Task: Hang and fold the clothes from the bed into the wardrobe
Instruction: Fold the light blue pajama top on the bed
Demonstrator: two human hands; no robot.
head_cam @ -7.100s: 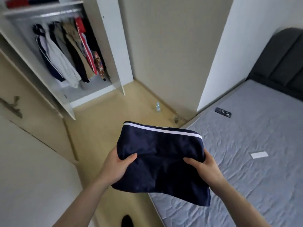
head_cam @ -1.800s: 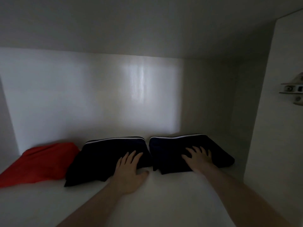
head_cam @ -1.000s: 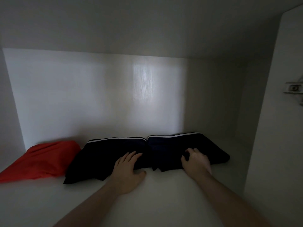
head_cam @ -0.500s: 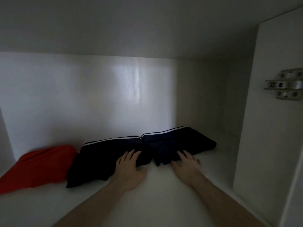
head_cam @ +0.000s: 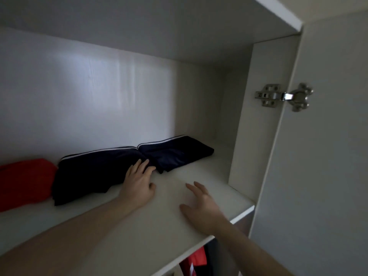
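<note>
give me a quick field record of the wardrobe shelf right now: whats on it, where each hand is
shelf: white top shelf of the wardrobe
items, left to right: red garment, left navy garment, right navy garment
navy pair: side by side, edges touching
left hand: fingers flat on the left navy garment
right hand: open, over bare shelf, touching no garment
door hinge: on the right

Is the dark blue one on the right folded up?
Folded: the right navy garment with white trim lies as a compact block on the white shelf.
</note>
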